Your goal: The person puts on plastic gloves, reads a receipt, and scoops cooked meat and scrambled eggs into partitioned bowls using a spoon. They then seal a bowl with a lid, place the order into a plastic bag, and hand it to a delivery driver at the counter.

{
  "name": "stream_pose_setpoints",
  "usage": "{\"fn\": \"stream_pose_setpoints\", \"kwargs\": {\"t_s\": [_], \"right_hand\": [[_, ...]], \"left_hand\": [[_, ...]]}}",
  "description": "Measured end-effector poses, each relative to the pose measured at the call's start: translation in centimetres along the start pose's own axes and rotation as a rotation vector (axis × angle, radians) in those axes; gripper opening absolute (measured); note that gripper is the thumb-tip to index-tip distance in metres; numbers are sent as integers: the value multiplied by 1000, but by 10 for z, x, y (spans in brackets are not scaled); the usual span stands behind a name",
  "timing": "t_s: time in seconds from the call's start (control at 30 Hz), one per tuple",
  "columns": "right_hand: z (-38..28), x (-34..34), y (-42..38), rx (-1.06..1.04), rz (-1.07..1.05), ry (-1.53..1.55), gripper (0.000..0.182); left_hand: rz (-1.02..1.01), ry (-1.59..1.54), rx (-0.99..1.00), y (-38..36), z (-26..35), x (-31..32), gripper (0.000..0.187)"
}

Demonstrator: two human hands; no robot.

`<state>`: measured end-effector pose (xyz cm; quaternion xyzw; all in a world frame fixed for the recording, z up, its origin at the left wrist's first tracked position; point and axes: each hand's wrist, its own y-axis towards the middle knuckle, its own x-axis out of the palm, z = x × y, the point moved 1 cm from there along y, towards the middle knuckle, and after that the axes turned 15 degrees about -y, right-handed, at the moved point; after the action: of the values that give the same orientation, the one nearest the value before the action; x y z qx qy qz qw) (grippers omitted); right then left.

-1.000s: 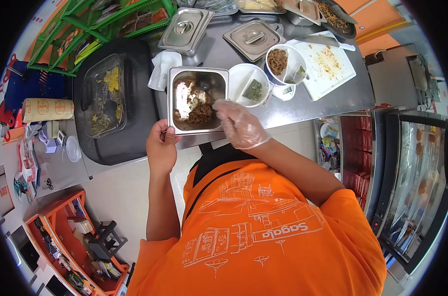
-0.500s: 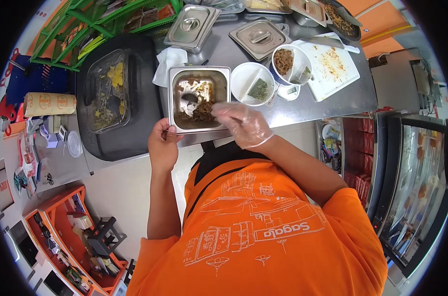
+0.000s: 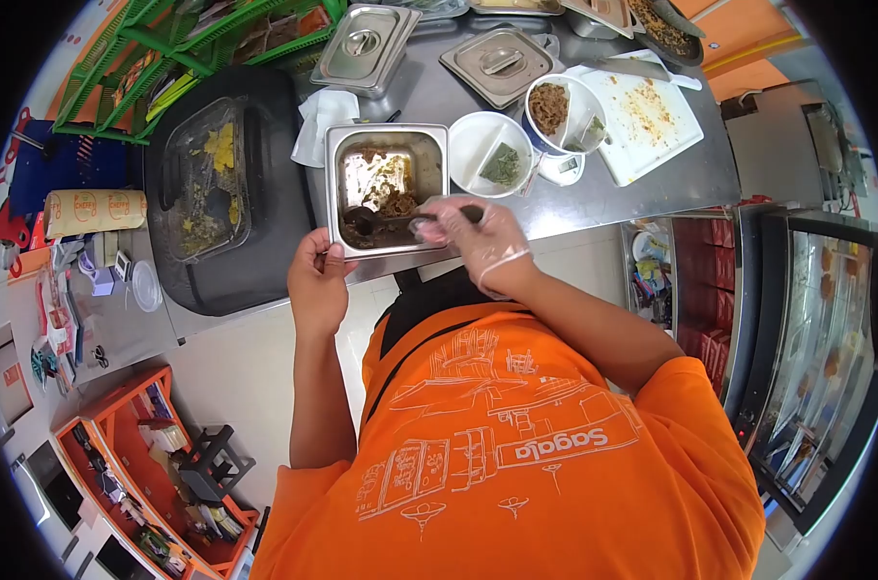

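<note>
1. So the metal pan [image 3: 376, 174] is sitting at the near edge of the counter, right in front of the person, with both hands working at it
2. Left hand [image 3: 318, 282], bare, is pinching the near left corner, thumb over the rim
3. Right hand [image 3: 480, 246], in a clear glove, is gripping a dark spoon [image 3: 364, 221] by its handle at the pan's near right side
4. Spoon's long axis is running sideways, its bowl pointing left, ending nearer the left thumb; the brown shredded food [image 3: 397, 203] is lying just beyond the handle, closer to the right hand
5. Just right of the pan, a divided white tub [image 3: 468, 145] is holding something green [image 3: 503, 166] on one side
6. Next over, a second divided tub [image 3: 578, 100] is holding brown shreds [image 3: 547, 109] in one section and some green in the other, a small scale [image 3: 567, 172] showing beside its base
</note>
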<state>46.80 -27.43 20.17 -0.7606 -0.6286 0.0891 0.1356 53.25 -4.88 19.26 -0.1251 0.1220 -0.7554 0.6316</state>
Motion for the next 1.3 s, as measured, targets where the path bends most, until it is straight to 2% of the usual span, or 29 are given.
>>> {"fn": "stream_pose_setpoints", "kwargs": {"t_s": [0.23,0.43,0.57,0.6,0.7,0.8,0.87,0.93,1.0,1.07,1.13,1.17,1.23,1.3], "right_hand": [[10,-20,-3,104,166,213,25],[11,-22,-7,10,113,259,24],[16,-21,-7,27,33,29,44],[11,-28,-9,-21,36,-394,58],[-28,-44,-33,132,-29,-791,49],[-12,-80,-46,33,14,-759,39],[21,-120,-40,123,168,-642,30],[20,-161,-30,247,392,-466,28],[32,-208,-1,247,641,-365,28],[17,-244,27,165,695,-335,33],[-20,-264,49,164,551,-490,41],[-29,-269,61,166,453,-546,39],[-41,-274,82,170,256,-655,36],[-57,-273,93,97,65,-1185,32]], "left_hand": [[30,-24,-2,2,1,0,27],[43,-32,-21,10,-3,-7,23],[39,1,-45,12,-5,-12,26],[51,-16,-51,13,-7,-13,27],[90,-73,-71,12,-15,-17,29],[141,-131,-66,10,-18,-18,32],[184,-148,-35,9,-18,-14,33],[246,-95,48,8,-23,-12,36],[319,40,158,3,-22,-6,38],[401,260,294,-9,-15,7,39],[472,339,417,-24,-9,24,39],[507,381,480,-31,-6,33,39],[405,229,567,-42,-1,53,36],[278,172,623,-55,2,72,32]]}}
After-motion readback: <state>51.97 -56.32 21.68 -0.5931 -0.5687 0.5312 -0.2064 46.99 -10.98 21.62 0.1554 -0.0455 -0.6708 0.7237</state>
